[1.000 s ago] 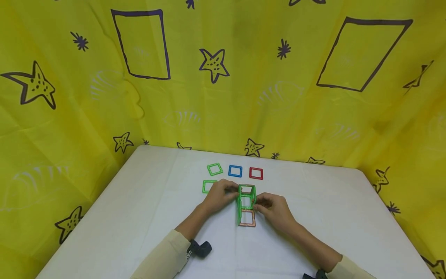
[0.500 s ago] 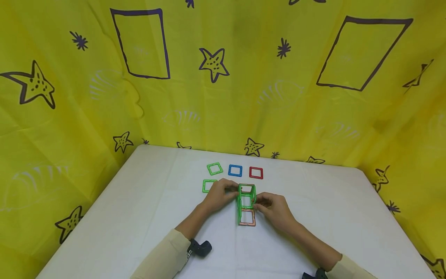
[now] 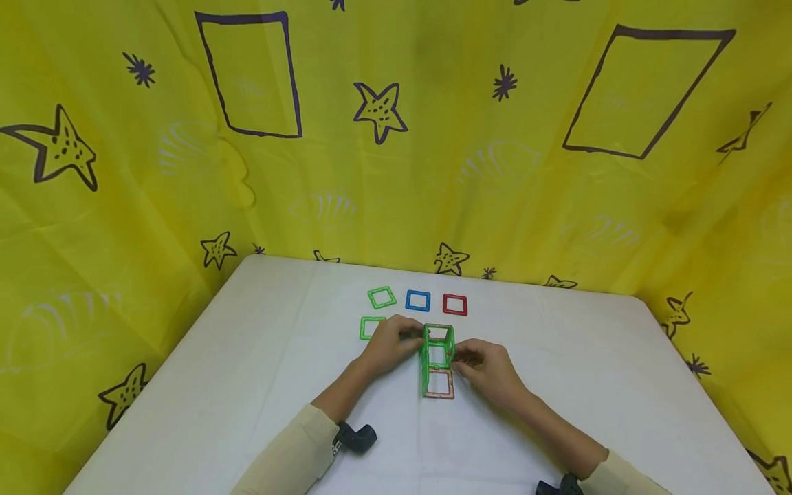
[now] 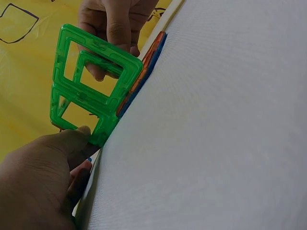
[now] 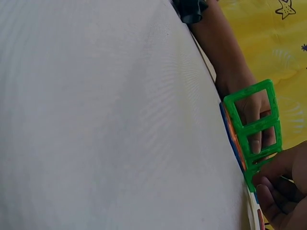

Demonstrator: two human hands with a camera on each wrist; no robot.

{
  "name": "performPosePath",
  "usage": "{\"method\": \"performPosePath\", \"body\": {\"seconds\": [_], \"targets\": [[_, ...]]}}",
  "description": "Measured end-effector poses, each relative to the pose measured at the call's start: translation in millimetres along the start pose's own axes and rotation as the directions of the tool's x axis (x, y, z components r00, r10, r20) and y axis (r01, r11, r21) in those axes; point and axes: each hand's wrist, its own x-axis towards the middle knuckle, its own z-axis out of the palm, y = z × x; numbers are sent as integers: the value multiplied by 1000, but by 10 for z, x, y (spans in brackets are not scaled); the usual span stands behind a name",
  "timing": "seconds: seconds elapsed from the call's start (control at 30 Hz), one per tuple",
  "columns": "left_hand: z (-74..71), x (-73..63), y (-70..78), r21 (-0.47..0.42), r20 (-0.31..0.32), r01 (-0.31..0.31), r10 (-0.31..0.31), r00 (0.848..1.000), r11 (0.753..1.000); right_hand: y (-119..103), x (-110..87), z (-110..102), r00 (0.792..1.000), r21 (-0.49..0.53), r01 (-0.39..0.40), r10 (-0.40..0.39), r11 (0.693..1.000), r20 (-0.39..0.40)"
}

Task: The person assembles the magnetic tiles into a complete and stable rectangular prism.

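Observation:
A small structure of see-through magnetic tiles (image 3: pixel 425 371) stands upright on the table in the head view. Green square frames form its side walls, and an orange frame (image 3: pixel 438 397) lies flat at its near end. At the far left corner my left hand (image 3: pixel 391 346) pinches a green wall tile; its thumb lies against the green frame (image 4: pixel 98 103) in the left wrist view. My right hand (image 3: pixel 491 371) grips the right-hand green tile between thumb and curled fingers. In the right wrist view that hand (image 5: pixel 288 182) partly hides the tile's end.
Loose square tiles lie flat behind the structure: a green one (image 3: pixel 382 306), a blue one (image 3: pixel 408 300) and a red one (image 3: pixel 455 314). Another green tile (image 3: pixel 364 328) is partly covered by the left hand. A yellow curtain (image 3: pixel 421 185) hangs behind the white table (image 3: pixel 557 323).
Both hands keep the same hold on the tile structure. The whole head view shifts slightly upward; nothing else visibly moves.

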Motion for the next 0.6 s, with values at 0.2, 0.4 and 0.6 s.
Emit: {"method": "performPosePath", "body": {"seconds": [0.2,0.4,0.6], "targets": [[4,-1,-20,4,1,4,-4,1000,1000,51,40,-44,999,-29,-44,44,999,-8],[2,-13,-5,2,1,16,-16,1000,1000,135,148,-116,994,-42,-110,109,993,-34],[-3,-7,-5,2,0,14,-14,1000,1000,217,266,-175,988,-42,-148,146,988,-54]]}}
